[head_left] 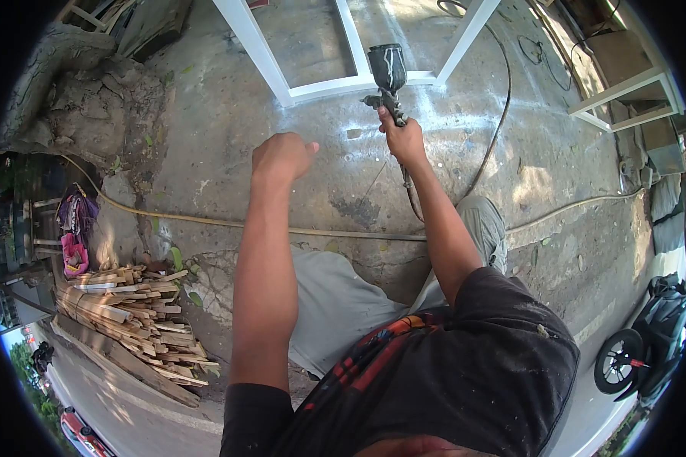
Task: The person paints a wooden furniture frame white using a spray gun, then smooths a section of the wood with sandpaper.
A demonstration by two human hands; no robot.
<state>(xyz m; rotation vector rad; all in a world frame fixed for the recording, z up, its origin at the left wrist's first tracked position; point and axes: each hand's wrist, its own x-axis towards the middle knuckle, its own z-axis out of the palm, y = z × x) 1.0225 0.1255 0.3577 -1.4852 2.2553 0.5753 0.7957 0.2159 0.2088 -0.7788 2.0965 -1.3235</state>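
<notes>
My right hand (pixel 402 141) is wrapped round the grip of a paint spray gun (pixel 389 100). On top of the gun sits a dark cup (pixel 387 67) streaked with white paint, and an air hose (pixel 410 190) hangs from the handle. Just beyond the gun a white-painted frame (pixel 324 89) lies on the concrete, and the cup overlaps its near bar in this view. To the left, my left hand (pixel 284 158) is held out in a loose fist over the ground, with the thumb toward the right and no object showing in it.
White overspray marks the concrete (pixel 465 122). A yellowish hose (pixel 320 231) crosses the ground near my legs, and a darker hose (pixel 503 99) curves at right. Wood strips (pixel 137 320) are piled at lower left. Another white frame (pixel 625 99) and a motorcycle (pixel 648 343) stand at right.
</notes>
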